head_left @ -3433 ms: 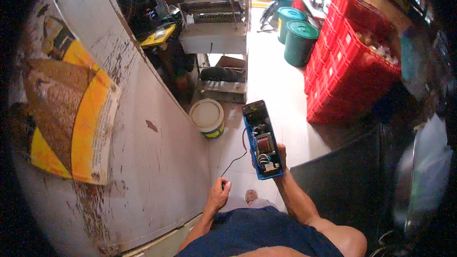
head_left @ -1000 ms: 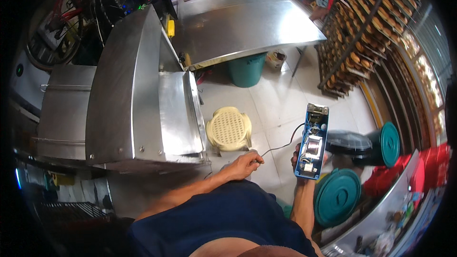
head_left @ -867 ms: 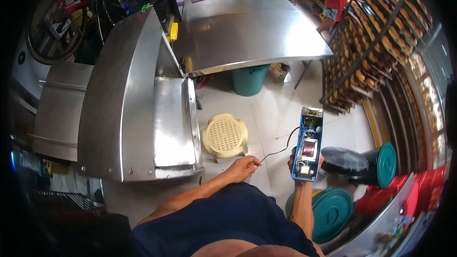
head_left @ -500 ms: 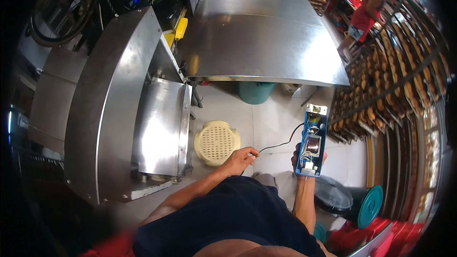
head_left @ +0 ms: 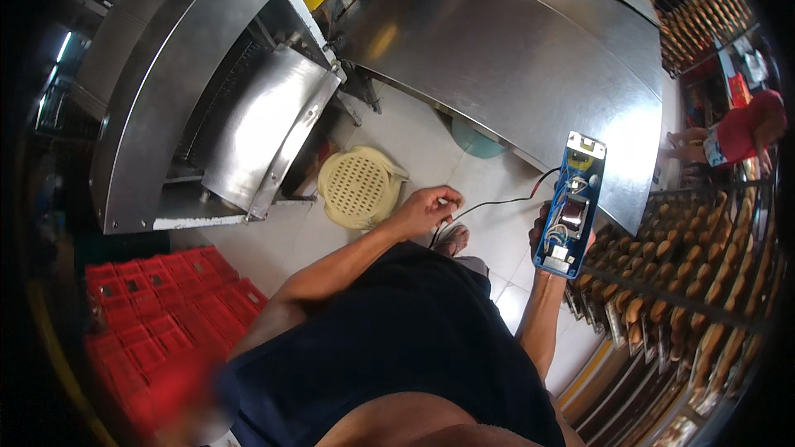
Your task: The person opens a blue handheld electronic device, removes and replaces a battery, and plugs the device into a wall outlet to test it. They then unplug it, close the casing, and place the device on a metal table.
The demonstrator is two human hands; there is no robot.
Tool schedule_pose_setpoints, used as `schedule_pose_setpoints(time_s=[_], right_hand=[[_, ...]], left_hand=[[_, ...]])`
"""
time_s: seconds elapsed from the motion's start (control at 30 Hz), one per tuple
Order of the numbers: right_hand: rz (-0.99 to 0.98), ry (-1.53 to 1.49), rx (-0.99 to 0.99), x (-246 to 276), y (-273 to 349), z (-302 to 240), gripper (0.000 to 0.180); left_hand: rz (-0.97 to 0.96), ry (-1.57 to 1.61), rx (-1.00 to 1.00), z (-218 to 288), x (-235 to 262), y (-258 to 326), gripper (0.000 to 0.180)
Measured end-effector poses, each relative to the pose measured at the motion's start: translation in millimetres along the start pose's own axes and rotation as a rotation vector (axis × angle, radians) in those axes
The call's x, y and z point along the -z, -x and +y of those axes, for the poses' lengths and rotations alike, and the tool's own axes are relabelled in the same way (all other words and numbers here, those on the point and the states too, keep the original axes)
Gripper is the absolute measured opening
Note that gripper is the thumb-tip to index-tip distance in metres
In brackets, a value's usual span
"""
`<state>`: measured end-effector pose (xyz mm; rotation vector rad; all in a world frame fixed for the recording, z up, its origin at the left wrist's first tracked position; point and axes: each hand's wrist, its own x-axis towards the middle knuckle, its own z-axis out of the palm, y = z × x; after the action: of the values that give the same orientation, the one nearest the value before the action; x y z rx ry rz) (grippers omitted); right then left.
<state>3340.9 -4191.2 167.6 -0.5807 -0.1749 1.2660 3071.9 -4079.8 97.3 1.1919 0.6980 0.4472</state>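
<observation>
My right hand [head_left: 542,228] grips a narrow blue electrical box from below and behind. The box [head_left: 570,207] has no cover on the side facing me, and a dark wound coil, loose wires and pale connectors show inside. From its left side runs a thin black cable [head_left: 497,201], reddish near the box, which curves down toward my waist. My left hand [head_left: 431,209] is in front of my belly, its fingers curled in a loose pinch at the cable. Its palm side is partly hidden.
A cream perforated stool [head_left: 360,186] stands left of my left hand. Ahead is a steel table [head_left: 497,41], with a teal bucket [head_left: 478,139] beneath. A steel machine [head_left: 190,74] and red crates [head_left: 178,298] are at left. At right are bread racks [head_left: 687,273] and a person in red [head_left: 749,128].
My view has swung to the right and tipped. The box now appears in front of the table's near right corner. My left fingers have loosened a little around the cable.
</observation>
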Motion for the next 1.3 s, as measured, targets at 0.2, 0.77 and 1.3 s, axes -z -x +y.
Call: schedule_pose_setpoints(time_s=[0.2,0.77,1.3], right_hand=[[-0.175,-0.161,-0.130,3.5,-62.0,-43.9,0.057],[-0.205,-0.011,-0.285,-23.3,-237.1,-86.1,0.055],[-0.434,-0.093,-0.360,-67.0,-368.7,-92.8,0.084]], left_hand=[[0.247,0.222,-0.034,31.5,1.0,-55.4,0.017],[0.549,0.787,-0.504,135.0,223.1,-287.4,0.023],[0.823,0.881,-0.636,154.5,319.4,-393.8,0.010]])
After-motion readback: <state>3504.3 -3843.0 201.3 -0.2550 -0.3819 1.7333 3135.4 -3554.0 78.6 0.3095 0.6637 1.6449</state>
